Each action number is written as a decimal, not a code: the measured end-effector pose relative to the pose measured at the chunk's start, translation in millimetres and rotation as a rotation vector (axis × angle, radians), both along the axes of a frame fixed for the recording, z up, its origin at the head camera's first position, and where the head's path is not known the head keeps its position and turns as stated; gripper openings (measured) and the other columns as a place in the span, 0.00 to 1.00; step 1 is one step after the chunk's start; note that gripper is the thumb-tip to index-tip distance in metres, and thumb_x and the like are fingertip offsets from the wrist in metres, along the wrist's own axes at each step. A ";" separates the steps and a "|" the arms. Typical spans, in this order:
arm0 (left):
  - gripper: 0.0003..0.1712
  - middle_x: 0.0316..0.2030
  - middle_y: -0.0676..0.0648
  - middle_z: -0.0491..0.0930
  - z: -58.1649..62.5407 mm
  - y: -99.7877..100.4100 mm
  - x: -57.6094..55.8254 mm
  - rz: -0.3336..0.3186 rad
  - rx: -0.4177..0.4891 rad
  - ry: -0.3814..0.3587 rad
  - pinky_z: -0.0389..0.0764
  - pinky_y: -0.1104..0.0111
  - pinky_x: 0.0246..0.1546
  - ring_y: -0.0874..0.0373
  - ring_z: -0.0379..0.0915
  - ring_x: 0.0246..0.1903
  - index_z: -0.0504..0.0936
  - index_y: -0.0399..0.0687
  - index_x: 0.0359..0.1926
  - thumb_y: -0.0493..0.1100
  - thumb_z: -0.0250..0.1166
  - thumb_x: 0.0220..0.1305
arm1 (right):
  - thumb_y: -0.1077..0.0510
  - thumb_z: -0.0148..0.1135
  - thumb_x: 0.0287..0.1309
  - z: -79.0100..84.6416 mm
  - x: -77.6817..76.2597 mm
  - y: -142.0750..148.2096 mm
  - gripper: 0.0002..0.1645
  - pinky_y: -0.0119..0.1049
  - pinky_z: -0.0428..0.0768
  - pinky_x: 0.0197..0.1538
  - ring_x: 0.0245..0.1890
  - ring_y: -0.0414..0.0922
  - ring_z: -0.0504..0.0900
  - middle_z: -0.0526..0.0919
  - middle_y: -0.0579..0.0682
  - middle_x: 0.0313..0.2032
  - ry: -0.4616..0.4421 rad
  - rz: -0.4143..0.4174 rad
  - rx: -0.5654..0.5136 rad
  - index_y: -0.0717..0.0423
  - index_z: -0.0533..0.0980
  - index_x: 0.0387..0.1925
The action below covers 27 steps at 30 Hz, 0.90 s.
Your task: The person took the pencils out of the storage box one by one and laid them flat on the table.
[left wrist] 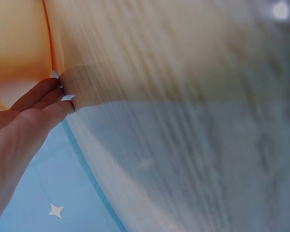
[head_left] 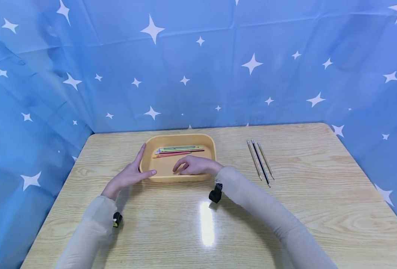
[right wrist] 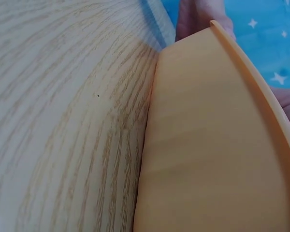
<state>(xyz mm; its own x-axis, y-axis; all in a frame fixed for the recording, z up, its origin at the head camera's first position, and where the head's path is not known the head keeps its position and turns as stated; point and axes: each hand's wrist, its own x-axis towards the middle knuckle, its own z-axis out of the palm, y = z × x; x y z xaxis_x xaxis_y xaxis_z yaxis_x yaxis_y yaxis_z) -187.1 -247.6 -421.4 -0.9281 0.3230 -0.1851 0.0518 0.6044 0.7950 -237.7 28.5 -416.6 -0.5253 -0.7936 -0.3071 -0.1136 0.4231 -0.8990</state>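
The slim wooden pencils in bright blue, green, yellow, red and orange (head_left: pixel 179 151) lie in the far half of a pale-orange plastic tray with rounded corners (head_left: pixel 178 179), pointing left to right, too close together to count; the orange pencil slants slightly.

The person's right hand (head_left: pixel 197 165) is over the tray's near half, fingers bent and narrow; whether anything is pinched beneath them cannot be told. Working well here probably means lowering the fingertips from the near side and straightening the slanting pencil gently, so the others do not roll.

The left hand (head_left: pixel 130 175) is spread wide against the tray's left side, thumb at the near left corner. Light, steady pressure there should stop the tray sliding. The right sleeve (head_left: pixel 252 194) should clear the near rim.

Farther right, 2 gold-coloured pencils (head_left: pixel 266 160) flank 1 dark pencil (head_left: pixel 260 163) on the pale wood-grain table (head_left: pixel 158 231).
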 end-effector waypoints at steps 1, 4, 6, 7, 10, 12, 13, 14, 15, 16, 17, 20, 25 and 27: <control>0.63 0.72 0.29 0.40 -0.3 -0.2 -0.3 -0.001 0.000 0.000 0.58 0.41 0.62 0.31 0.55 0.64 0.25 0.56 0.75 0.52 0.67 0.62 | 0.67 0.54 0.65 -0.1 -0.3 0.1 0.18 0.33 0.76 0.48 0.52 0.45 0.79 0.80 0.52 0.53 -0.008 0.002 -0.001 0.63 0.76 0.55; 0.63 0.72 0.28 0.40 -1.3 -0.7 -0.7 -0.001 0.001 0.002 0.58 0.41 0.61 0.31 0.55 0.64 0.25 0.56 0.75 0.52 0.67 0.62 | 0.68 0.53 0.64 -0.5 -0.8 0.5 0.18 0.33 0.76 0.49 0.51 0.44 0.80 0.81 0.52 0.52 -0.022 0.004 -0.008 0.63 0.76 0.55; 0.63 0.72 0.28 0.40 -1.6 -0.7 -1.2 -0.001 0.001 0.001 0.58 0.41 0.61 0.31 0.56 0.64 0.25 0.55 0.75 0.51 0.67 0.62 | 0.70 0.53 0.64 -0.9 -1.2 0.6 0.19 0.33 0.76 0.49 0.49 0.44 0.80 0.81 0.53 0.51 -0.032 0.002 -0.016 0.64 0.76 0.55; 0.62 0.72 0.28 0.39 -1.7 -0.7 -1.4 0.000 0.002 -0.002 0.58 0.41 0.61 0.30 0.56 0.64 0.25 0.55 0.75 0.51 0.67 0.62 | 0.70 0.53 0.63 -0.8 -1.3 0.7 0.19 0.33 0.76 0.48 0.49 0.44 0.81 0.81 0.54 0.51 -0.039 -0.001 -0.020 0.64 0.76 0.55; 0.62 0.72 0.29 0.39 -1.5 -0.5 -1.4 0.001 0.007 -0.004 0.58 0.40 0.61 0.31 0.57 0.63 0.25 0.56 0.75 0.50 0.67 0.62 | 0.72 0.52 0.63 -0.7 -1.7 1.3 0.19 0.33 0.76 0.48 0.48 0.45 0.81 0.82 0.56 0.50 -0.051 -0.008 -0.041 0.65 0.75 0.55; 0.62 0.72 0.29 0.39 -1.8 -0.7 -1.4 0.003 0.008 -0.006 0.59 0.41 0.61 0.31 0.57 0.63 0.25 0.57 0.75 0.51 0.67 0.62 | 0.72 0.52 0.63 -0.5 -1.9 1.6 0.19 0.33 0.77 0.49 0.48 0.46 0.81 0.82 0.57 0.49 -0.058 -0.011 -0.055 0.66 0.75 0.55; 0.62 0.73 0.29 0.39 -2.2 -1.0 -1.3 0.004 0.007 -0.006 0.59 0.41 0.61 0.31 0.58 0.63 0.25 0.58 0.75 0.51 0.67 0.62 | 0.72 0.53 0.63 -0.5 -2.0 1.7 0.19 0.33 0.77 0.49 0.48 0.46 0.81 0.83 0.57 0.48 -0.063 -0.014 -0.060 0.66 0.75 0.55; 0.62 0.73 0.30 0.40 -2.7 -1.1 -1.2 0.005 0.007 -0.005 0.59 0.41 0.61 0.32 0.58 0.63 0.25 0.58 0.75 0.52 0.67 0.62 | 0.72 0.53 0.63 -0.6 -2.0 1.8 0.19 0.33 0.77 0.49 0.48 0.46 0.81 0.83 0.57 0.48 -0.068 -0.018 -0.065 0.66 0.74 0.55; 0.62 0.73 0.30 0.40 -3.2 -1.3 -1.2 0.006 0.006 -0.005 0.59 0.41 0.61 0.32 0.58 0.63 0.25 0.59 0.75 0.52 0.67 0.62 | 0.71 0.53 0.63 -0.5 -1.9 1.9 0.19 0.34 0.77 0.49 0.48 0.46 0.81 0.83 0.57 0.47 -0.074 -0.024 -0.070 0.67 0.74 0.56; 0.62 0.73 0.30 0.40 -3.7 -1.4 -1.2 0.005 0.004 -0.004 0.59 0.41 0.61 0.32 0.58 0.63 0.24 0.59 0.75 0.53 0.67 0.62 | 0.71 0.54 0.63 -0.7 -2.1 1.9 0.19 0.34 0.77 0.49 0.48 0.46 0.81 0.83 0.56 0.46 -0.077 -0.030 -0.075 0.67 0.74 0.56; 0.62 0.73 0.30 0.40 -4.0 -1.4 -1.1 0.008 0.003 -0.005 0.59 0.41 0.61 0.32 0.59 0.63 0.25 0.60 0.75 0.54 0.67 0.62 | 0.71 0.54 0.63 -0.7 -2.2 2.0 0.19 0.34 0.77 0.49 0.47 0.45 0.81 0.84 0.56 0.46 -0.079 -0.035 -0.080 0.67 0.74 0.56; 0.62 0.73 0.31 0.39 -5.0 -1.1 -1.5 0.013 0.000 -0.008 0.59 0.42 0.61 0.32 0.59 0.63 0.24 0.62 0.75 0.55 0.67 0.62 | 0.71 0.56 0.62 -0.8 -2.5 2.2 0.19 0.34 0.77 0.49 0.46 0.45 0.82 0.84 0.55 0.43 -0.087 -0.055 -0.100 0.67 0.74 0.55; 0.62 0.73 0.32 0.39 -4.5 -0.7 -1.9 0.022 -0.006 -0.015 0.59 0.43 0.61 0.33 0.59 0.63 0.25 0.65 0.75 0.58 0.66 0.61 | 0.71 0.58 0.61 -1.2 -3.4 1.8 0.19 0.36 0.78 0.47 0.45 0.48 0.81 0.83 0.57 0.42 -0.115 -0.112 -0.140 0.67 0.75 0.54; 0.62 0.73 0.31 0.40 -3.9 -1.0 -1.8 0.022 -0.007 -0.014 0.60 0.42 0.61 0.32 0.59 0.62 0.25 0.66 0.75 0.58 0.66 0.61 | 0.71 0.58 0.61 -1.1 -3.7 1.2 0.18 0.38 0.78 0.47 0.46 0.50 0.81 0.82 0.59 0.43 -0.124 -0.140 -0.151 0.67 0.75 0.53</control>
